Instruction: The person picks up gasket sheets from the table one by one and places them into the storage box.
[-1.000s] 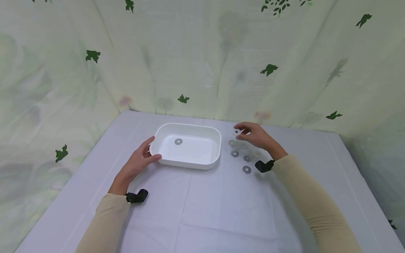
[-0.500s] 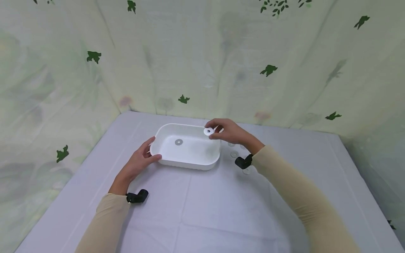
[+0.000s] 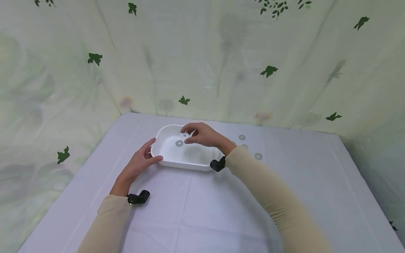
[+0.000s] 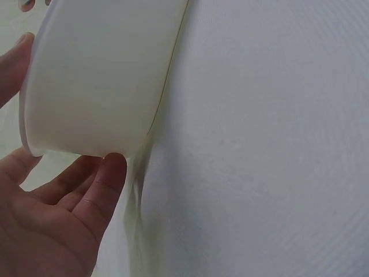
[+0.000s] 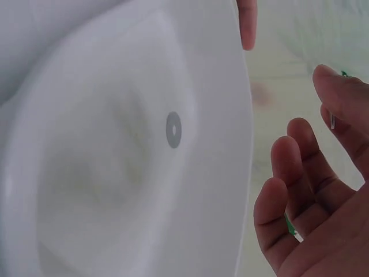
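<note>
A white rounded basin [image 3: 186,165] stands on the table, with one flat grey washer [image 3: 179,143] lying on its floor. My left hand [image 3: 139,161] holds the basin's left end, its thumb by the near rim and its fingers around the side; in the left wrist view the fingertips [image 4: 112,167] meet the outer wall. Above the basin, my right hand [image 3: 202,135] pinches another washer [image 3: 185,135] between thumb and index finger. From the right wrist camera, this held washer [image 5: 332,120] shows only as a thin edge. The other fingers of that hand are loosely bent.
Right of the basin, several loose washers lie on the white tablecloth, among them one at the back [image 3: 242,137] and one farther right [image 3: 258,156]. The right forearm passes over that side. A printed curtain [image 3: 209,70] hangs behind the table.
The right hand has carried the pinched washer leftward, from beside the loose washers to over the basin. The left hand has stayed at the basin's left end.
</note>
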A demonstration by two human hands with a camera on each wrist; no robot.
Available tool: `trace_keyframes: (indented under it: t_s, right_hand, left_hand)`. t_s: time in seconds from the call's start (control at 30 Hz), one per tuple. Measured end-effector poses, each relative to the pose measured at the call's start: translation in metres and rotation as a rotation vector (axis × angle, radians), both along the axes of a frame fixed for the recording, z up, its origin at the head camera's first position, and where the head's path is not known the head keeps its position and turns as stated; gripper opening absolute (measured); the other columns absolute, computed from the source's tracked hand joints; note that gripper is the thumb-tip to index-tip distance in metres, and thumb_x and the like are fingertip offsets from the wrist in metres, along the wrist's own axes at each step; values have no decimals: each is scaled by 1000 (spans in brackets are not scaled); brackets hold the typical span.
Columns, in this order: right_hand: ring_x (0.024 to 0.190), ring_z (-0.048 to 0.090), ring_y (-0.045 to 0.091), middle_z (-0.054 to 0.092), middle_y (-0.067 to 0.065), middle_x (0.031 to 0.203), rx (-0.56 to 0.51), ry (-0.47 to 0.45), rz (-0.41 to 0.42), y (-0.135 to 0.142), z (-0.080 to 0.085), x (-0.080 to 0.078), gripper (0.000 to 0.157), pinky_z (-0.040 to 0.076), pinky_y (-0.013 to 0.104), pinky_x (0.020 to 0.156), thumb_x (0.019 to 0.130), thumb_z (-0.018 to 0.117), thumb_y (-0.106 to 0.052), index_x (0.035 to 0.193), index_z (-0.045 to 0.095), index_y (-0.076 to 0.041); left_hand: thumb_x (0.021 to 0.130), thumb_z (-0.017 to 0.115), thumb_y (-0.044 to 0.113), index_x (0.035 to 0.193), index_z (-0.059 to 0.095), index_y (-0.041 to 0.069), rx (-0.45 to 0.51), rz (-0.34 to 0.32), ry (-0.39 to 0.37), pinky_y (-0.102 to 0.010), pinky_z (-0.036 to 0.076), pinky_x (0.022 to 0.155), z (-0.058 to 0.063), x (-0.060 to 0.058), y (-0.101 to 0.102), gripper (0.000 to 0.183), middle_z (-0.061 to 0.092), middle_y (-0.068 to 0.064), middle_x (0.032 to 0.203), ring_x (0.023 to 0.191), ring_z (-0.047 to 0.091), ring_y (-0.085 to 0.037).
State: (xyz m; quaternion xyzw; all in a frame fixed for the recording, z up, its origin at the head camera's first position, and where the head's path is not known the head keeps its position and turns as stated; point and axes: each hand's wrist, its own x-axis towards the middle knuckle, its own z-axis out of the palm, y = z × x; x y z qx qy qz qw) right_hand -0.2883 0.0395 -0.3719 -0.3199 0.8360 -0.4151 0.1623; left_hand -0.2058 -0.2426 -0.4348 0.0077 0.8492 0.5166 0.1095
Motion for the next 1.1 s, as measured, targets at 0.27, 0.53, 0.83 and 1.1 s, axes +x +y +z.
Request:
trace_keyframes:
  t_s: [0.27,0.53,0.83,1.1]
  right_hand:
    - [107,63,20,66,3,123,-6,-9,16,-20,-6,6,38,51,26,90,91,71,-20,129,64,-16]
    - [110,61,18,65,1,125,22,3,26,-28,-12,7,38,51,25,91,91,72,-21,128,64,-19]
    - [111,61,17,65,1,125,26,14,24,-25,-15,4,37,50,27,94,92,71,-20,127,64,-19]
    - [116,61,22,61,8,135,38,-25,21,-30,-14,1,50,50,32,98,92,70,-26,139,56,-19]
  left_hand:
    - [91,72,37,161,11,27,-25,1,1,-37,44,105,1,3,-1,93,36,-21,158,138,48,-36]
    - [91,73,35,161,12,28,22,-7,-7,-15,45,91,1,1,-1,93,33,-18,160,138,48,-35]
    - [93,71,28,160,13,30,55,-14,-16,-10,43,87,-1,-7,3,89,33,-17,160,138,48,-35]
    - [92,72,32,160,12,30,21,-1,-27,-11,42,88,0,-3,0,91,34,-18,159,138,48,-35]
